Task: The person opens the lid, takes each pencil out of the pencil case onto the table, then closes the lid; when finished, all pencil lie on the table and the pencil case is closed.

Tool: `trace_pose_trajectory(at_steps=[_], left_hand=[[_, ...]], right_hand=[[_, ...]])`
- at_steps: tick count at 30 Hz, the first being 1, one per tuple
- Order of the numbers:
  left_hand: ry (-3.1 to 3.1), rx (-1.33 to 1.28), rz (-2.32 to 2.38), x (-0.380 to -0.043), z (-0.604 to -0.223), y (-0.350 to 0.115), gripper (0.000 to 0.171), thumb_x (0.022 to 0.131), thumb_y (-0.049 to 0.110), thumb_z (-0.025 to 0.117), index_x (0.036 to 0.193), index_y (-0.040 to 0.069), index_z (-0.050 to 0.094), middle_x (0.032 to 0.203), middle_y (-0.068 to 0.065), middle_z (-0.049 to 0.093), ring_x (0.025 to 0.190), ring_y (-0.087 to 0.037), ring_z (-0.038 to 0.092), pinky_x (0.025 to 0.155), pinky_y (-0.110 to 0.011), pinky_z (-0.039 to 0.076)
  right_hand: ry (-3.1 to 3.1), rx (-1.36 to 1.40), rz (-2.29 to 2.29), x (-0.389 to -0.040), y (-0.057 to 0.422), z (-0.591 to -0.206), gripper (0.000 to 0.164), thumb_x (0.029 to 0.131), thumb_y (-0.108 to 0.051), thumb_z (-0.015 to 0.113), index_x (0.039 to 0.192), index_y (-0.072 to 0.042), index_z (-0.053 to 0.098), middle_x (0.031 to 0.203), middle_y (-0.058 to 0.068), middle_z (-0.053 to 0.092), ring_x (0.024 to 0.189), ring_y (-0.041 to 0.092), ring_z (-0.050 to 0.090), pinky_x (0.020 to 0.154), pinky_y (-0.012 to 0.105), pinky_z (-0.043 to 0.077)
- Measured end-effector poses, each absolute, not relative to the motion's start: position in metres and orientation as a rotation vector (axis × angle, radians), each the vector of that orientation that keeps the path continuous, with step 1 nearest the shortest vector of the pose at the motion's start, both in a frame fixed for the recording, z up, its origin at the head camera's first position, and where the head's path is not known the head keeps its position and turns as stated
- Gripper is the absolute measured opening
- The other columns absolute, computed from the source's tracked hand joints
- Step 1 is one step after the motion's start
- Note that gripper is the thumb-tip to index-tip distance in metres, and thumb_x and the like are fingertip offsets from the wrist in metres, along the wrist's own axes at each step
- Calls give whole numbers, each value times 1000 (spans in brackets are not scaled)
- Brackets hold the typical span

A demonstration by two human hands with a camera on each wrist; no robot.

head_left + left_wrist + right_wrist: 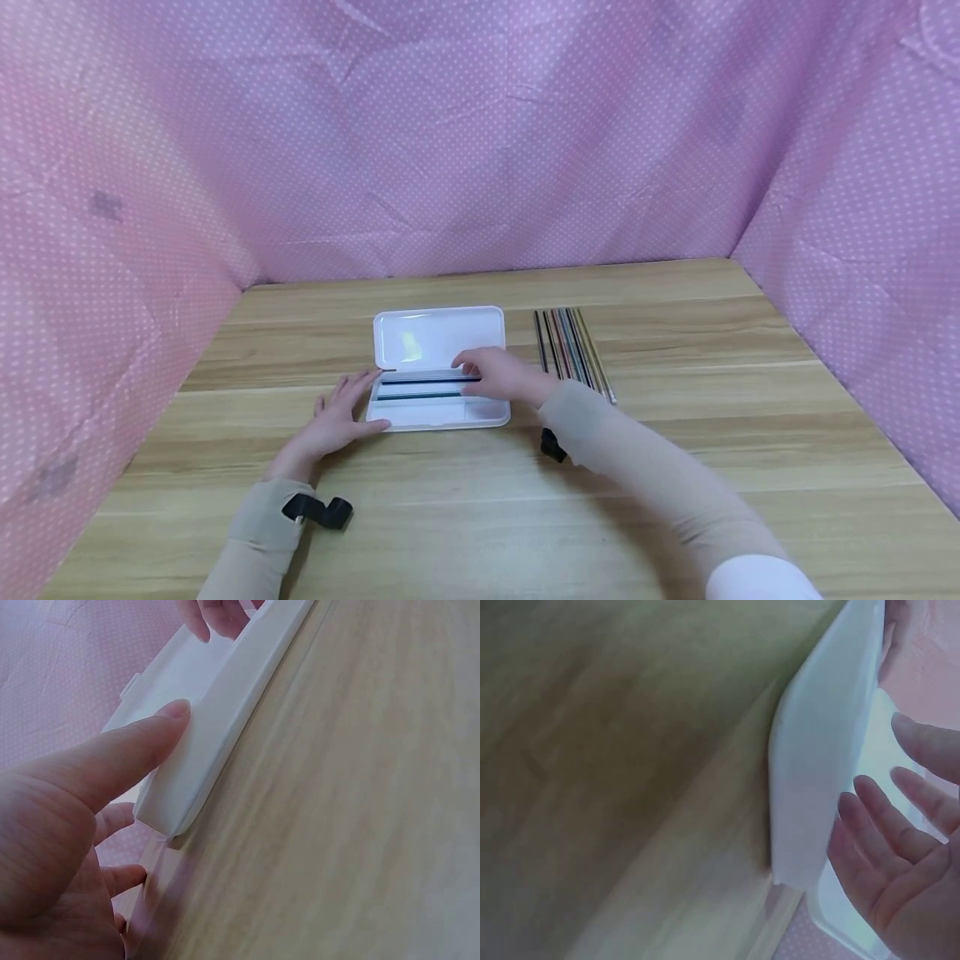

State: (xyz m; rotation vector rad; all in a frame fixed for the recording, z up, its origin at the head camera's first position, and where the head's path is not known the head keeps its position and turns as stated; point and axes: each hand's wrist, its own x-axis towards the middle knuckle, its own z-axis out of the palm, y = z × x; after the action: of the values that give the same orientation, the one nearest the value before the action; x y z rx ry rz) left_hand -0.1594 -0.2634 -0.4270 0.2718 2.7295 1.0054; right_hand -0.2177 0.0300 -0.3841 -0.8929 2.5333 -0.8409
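Observation:
A white pencil case (435,427) lies on the table with its lid (442,337) folded back. Inside it, a dark pencil (427,382) and a green pencil (416,397) lie lengthwise. My left hand (335,422) is at the case's left end, fingers spread; in the left wrist view its thumb (161,731) rests against the white side wall. Over the right half of the case hovers my right hand (498,373), covering the pencils' right ends. Its fingers (892,825) are loosely bent in the right wrist view, with nothing between them.
Right of the case, several coloured pencils (570,342) lie side by side, partly behind my right forearm. The wooden table (480,517) is bordered by pink dotted cloth (480,150) at the back and sides. Each wrist wears a small black camera (337,512).

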Motion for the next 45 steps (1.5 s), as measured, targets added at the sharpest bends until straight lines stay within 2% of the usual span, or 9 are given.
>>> trace_pose_trajectory(at_steps=[8, 16, 26, 32, 39, 45], left_hand=[[2736, 274, 1002, -159, -427, -264, 87, 81, 45, 71, 150, 20, 24, 157, -23, 9, 141, -48, -8, 101, -72, -13], [2736, 280, 1001, -158, -426, -264, 87, 81, 43, 71, 150, 19, 24, 156, -23, 10, 141, -49, -7, 100, -73, -12], [2736, 285, 1008, -159, -427, -263, 87, 81, 44, 71, 150, 19, 24, 156, -24, 11, 141, -50, -6, 100, -74, -12], [2730, 274, 1015, -159, -427, -265, 87, 81, 44, 71, 150, 19, 24, 156, -24, 10, 141, -49, -8, 100, -73, -13], [2738, 286, 1013, -160, -426, -264, 86, 81, 43, 72, 150, 19, 25, 155, -24, 11, 140, -50, -7, 99, -74, -12], [2731, 284, 1019, -160, -424, -263, 86, 81, 42, 71, 150, 18, 25, 156, -25, 10, 140, -50, -7, 100, -73, -13]], right_hand=[[2540, -923, -800, -220, 21, -389, 36, 88, -10, 66, 123, -7, 59, 119, 9, 65, 111, 20, 59, 99, 36, 45], [2533, -911, -741, -222, 15, -390, 30, 89, -12, 66, 118, -9, 62, 101, 3, 65, 90, 14, 56, 87, 29, 48], [2543, -964, -600, -226, 8, -387, 26, 88, -13, 67, 114, -10, 66, 95, 0, 66, 88, 12, 57, 86, 27, 47], [2518, -978, -531, -226, 5, -387, 25, 90, -14, 64, 115, -13, 66, 97, -1, 65, 89, 11, 55, 86, 26, 46], [2495, -1000, -532, -228, 5, -385, 23, 91, -11, 62, 114, -12, 66, 100, 2, 66, 93, 14, 56, 91, 30, 45], [2464, -960, -519, -226, 3, -381, 26, 93, -11, 60, 119, -12, 64, 108, 4, 65, 97, 14, 56, 93, 30, 45]])
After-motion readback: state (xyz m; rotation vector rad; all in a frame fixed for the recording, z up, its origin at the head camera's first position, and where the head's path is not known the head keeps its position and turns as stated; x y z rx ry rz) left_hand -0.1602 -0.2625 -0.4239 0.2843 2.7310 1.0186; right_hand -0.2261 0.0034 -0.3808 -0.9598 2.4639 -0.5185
